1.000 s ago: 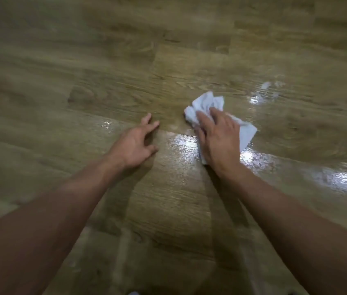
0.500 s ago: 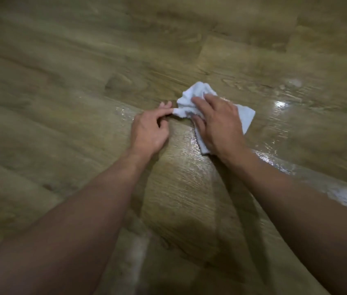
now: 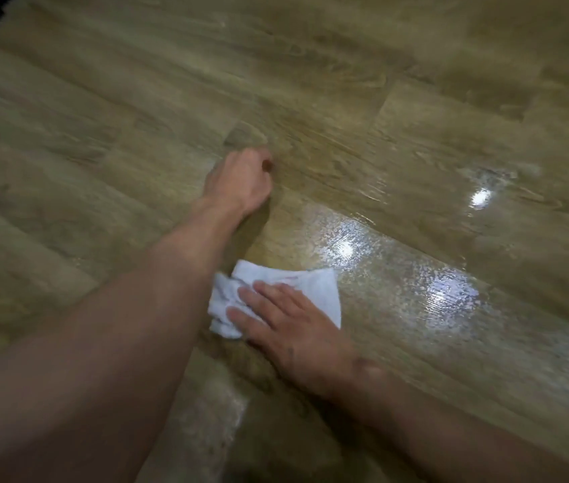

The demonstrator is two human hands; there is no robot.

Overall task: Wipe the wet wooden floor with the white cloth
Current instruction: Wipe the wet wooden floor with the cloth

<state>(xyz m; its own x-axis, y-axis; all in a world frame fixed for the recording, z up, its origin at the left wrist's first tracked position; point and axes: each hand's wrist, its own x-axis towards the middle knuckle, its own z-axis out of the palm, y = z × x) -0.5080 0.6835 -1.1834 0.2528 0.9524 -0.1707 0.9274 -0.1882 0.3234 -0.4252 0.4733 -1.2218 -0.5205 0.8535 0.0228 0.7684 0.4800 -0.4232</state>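
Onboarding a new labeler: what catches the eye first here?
The white cloth, bright against the dim wooden floor at centre, lies pressed flat under the right hand. Just right of it, a wet strip glares with light reflections. Farther off, the left hand rests curled on the floor.

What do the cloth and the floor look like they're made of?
White cloth: soft woven or terry fabric, matte, going by its crumpled folds under the right hand; exact weave unclear. Floor: wood-grain planks with visible seams, maybe laminate rather than solid wood; smooth, glossy where the water film mirrors lights.
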